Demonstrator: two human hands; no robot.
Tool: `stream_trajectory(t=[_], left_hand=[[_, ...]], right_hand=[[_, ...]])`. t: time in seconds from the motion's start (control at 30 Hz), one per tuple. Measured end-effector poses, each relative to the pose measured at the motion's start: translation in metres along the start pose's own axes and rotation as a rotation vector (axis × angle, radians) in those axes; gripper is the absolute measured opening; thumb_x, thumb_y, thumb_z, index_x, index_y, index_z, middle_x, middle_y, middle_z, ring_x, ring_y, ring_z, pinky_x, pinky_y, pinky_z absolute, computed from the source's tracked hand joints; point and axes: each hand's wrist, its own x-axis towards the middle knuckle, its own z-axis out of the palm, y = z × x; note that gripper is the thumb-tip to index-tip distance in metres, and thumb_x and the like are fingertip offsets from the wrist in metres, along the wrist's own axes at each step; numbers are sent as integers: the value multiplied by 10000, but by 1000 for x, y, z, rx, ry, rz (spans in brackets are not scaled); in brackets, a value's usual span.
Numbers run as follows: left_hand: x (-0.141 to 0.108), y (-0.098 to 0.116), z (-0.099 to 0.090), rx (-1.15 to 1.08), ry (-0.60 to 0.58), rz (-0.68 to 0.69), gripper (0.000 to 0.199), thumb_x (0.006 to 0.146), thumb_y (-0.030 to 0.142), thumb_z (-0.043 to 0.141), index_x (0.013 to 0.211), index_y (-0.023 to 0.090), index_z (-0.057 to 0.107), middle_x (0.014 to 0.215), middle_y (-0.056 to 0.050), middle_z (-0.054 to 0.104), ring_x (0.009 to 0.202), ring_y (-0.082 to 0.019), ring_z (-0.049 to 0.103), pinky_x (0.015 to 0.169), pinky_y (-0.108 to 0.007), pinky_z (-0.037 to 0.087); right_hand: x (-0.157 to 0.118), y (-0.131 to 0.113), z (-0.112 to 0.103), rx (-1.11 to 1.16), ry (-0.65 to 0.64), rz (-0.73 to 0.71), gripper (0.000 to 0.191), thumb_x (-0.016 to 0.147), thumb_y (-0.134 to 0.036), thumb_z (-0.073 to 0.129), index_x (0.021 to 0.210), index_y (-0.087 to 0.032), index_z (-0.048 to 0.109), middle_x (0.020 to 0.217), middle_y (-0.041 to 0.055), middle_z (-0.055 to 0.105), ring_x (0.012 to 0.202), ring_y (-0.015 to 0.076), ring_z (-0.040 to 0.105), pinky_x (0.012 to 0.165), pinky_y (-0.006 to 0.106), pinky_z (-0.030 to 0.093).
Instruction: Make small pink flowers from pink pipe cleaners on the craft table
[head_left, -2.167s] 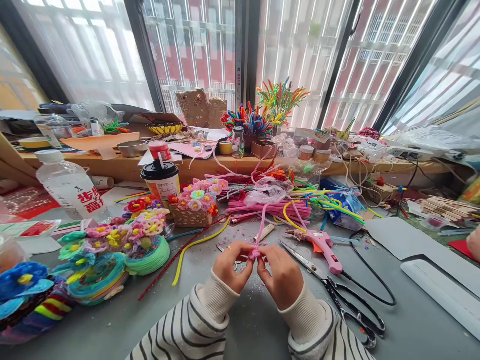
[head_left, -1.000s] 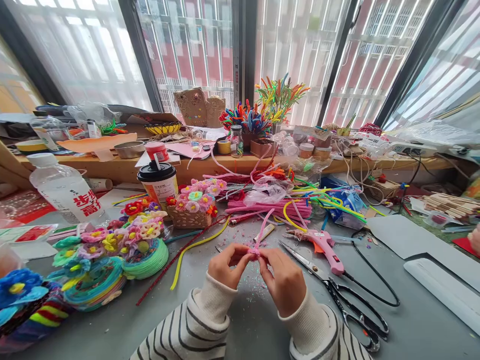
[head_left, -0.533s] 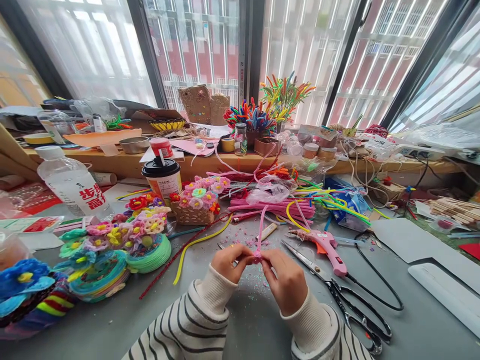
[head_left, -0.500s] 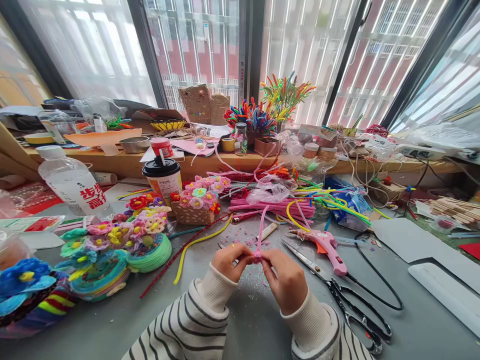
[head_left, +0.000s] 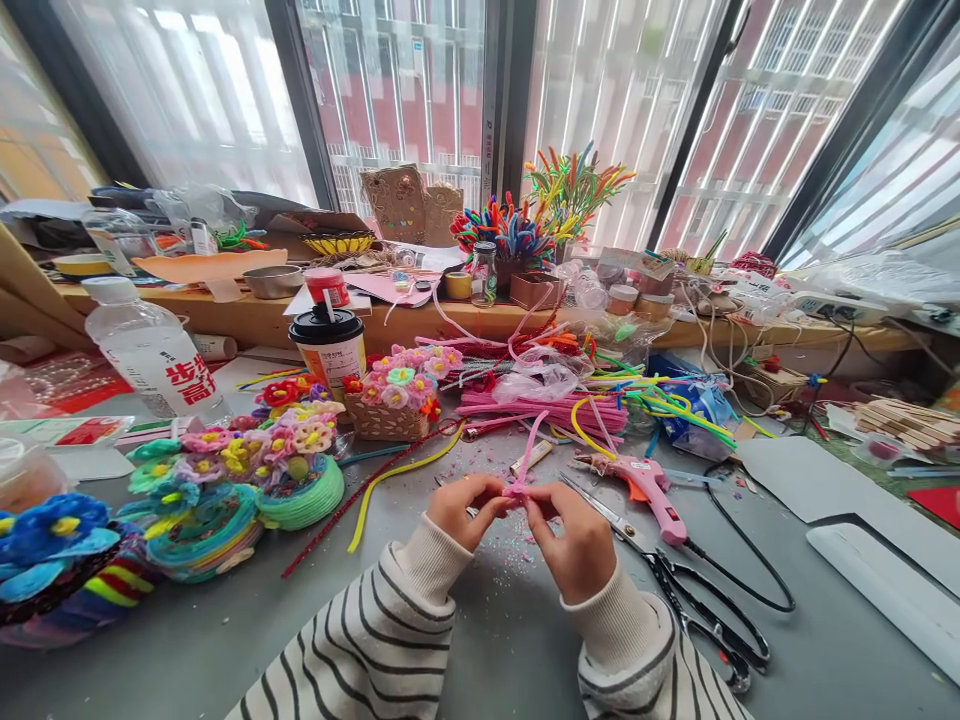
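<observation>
Both hands meet over the middle of the grey table, pinching one pink pipe cleaner point(head_left: 534, 440). My left hand point(head_left: 466, 508) is closed on its bent lower end from the left. From the other side my right hand point(head_left: 571, 535) grips the same small folded part, fingertips nearly touching the left ones. The pipe cleaner's free length sticks up and away from the fingers. Just right of my right hand lie large black-handled scissors point(head_left: 660, 570), blades partly behind the hand. A pink glue gun point(head_left: 651, 490) rests beyond them.
Pipe cleaner flower baskets point(head_left: 300, 492) stand at left, near a water bottle point(head_left: 150, 350) and a lidded cup point(head_left: 330, 345). A bundle of pink pipe cleaners point(head_left: 540, 415) lies ahead. White card point(head_left: 855, 490) and the glue gun's cord are at right; a cluttered wooden ledge point(head_left: 420, 325) runs behind.
The pipe cleaner's upright length leans more to the right, and the fingers have shifted slightly on its folded end. The whole view has moved a little.
</observation>
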Motion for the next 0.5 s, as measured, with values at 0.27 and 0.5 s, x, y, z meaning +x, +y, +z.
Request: stream_trajectory(t=[0.27,0.5], left_hand=[[-1,1,-1,27,-40,54,144,705,237,447,683,137,549,543,-20,591,481,-98,555,500,-192,443],[-1,-1,-5,160,-64,117,137,707,248,447,663,166,548,526,3,578,495,-97,529,523,-207,424]], right_hand=[[-1,-3,0,66,-8,46,135,715,-142,431,739,-138,565,620,41,583,519,124,533,509,242,448],[-3,-5,2,128,1,58,117,708,-154,448,705,-152,565,595,24,585,505,116,540,493,222,462]])
